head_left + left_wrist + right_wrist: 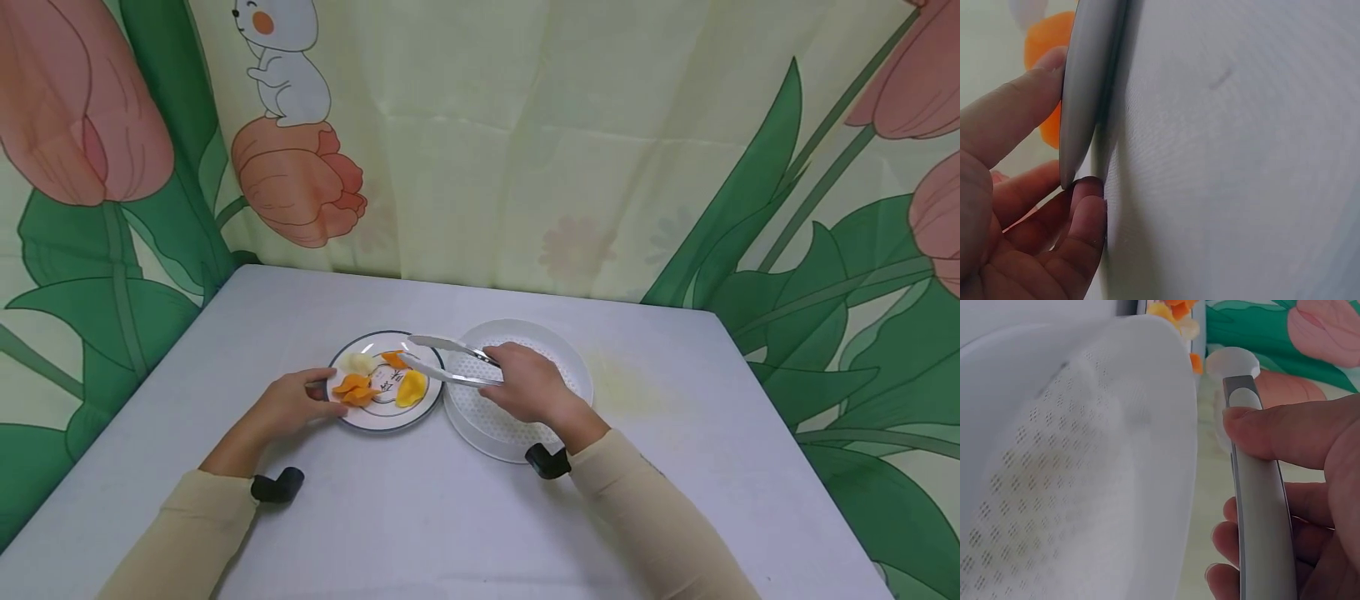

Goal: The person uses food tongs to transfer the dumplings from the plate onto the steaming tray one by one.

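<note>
My left hand (292, 402) grips the near-left rim of a white plate (384, 418) with a blue edge, its thumb on top and fingers curled beneath. The plate carries soft-looking orange pieces (356, 389), a yellow piece (410, 388) and a pale cream piece (358, 364). My right hand (531, 385) holds metal tongs (465, 379) with white tips, thumb along one arm in the right wrist view. The tongs' arms are spread, their tips over the plate's right half, close to another orange piece (392, 359).
A white round basket with a perforated floor (480, 417) stands just right of the plate, partly beneath my right hand. A white cloth covers the table (390, 517). Behind it hangs a tulip-printed curtain (480, 167).
</note>
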{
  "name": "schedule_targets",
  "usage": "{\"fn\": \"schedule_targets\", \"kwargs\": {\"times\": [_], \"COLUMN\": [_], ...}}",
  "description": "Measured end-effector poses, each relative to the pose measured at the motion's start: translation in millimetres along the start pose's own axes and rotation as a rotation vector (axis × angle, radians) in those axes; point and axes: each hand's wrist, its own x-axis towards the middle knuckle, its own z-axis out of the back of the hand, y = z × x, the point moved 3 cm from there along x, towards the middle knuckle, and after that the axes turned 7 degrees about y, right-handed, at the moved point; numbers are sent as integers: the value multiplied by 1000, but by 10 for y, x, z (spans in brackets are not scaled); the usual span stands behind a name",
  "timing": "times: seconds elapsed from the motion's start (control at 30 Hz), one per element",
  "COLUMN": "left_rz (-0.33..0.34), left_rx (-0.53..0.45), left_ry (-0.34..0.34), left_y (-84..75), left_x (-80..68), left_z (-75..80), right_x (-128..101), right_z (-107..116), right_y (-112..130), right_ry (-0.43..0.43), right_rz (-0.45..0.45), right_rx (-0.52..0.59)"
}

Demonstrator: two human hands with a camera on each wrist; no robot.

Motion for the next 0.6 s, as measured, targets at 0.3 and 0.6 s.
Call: {"fn": "schedule_targets", "kwargs": {"times": [0.3,0.6], "left_rz": [-5,-3], "left_rx": [-14,-9], "left_ry": [0,3], "left_y": [14,24], "left_x": [16,19], "left_z": [-4,5], "right_x": [189,321], "right_z": [-1,-40], "right_y": [186,294], "right_ry": [79,134], "right_rz": [-31,-73], "right_rx": [-59,-88]}}
